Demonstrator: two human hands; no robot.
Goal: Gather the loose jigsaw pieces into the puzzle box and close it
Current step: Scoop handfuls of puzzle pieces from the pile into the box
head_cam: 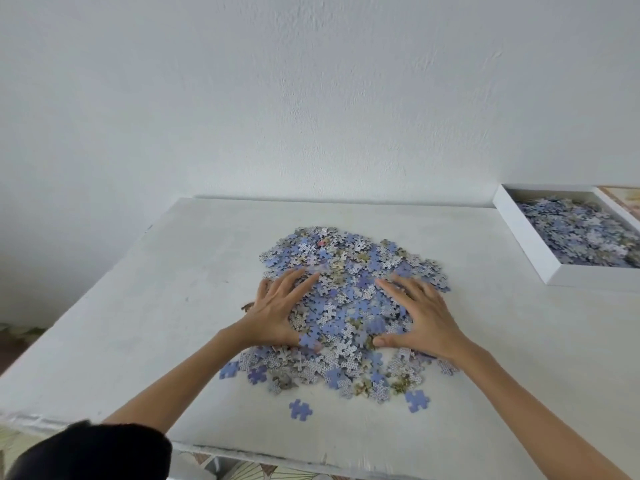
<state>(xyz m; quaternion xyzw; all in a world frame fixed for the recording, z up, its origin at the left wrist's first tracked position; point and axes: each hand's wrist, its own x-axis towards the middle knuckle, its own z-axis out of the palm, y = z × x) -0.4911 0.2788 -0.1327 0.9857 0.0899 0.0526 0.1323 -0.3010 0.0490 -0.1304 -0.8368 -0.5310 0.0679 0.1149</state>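
Both hands lie flat on the heap, fingers spread and nearly straight, gripping nothing. The left hand rests on the pile's left flank with its fingers angled in to the right. The right hand mirrors it on the right flank, fingers angled in to the left. The thumbs point toward each other across the near side, so the hands bracket the middle of the pile of jigsaw pieces like two walls. That looks like the start of a scoop or squeeze.

The pile sits near the centre of the white table, directly ahead of the person. A fringe of pieces spills past the wrists on the near side. A few stray blue pieces lie apart from it, nearest the table's front edge.

The puzzle box stands open, well apart from the pile, to the right and farther back, against the wall. It already holds a layer of pieces. It sits skewed to the table edge and is cut off by the frame, so its long axis cannot be told. The right hand is nearer to it, so any load has to travel right and away. A tan printed edge shows beyond the box; it may be the lid, but that cannot be told.
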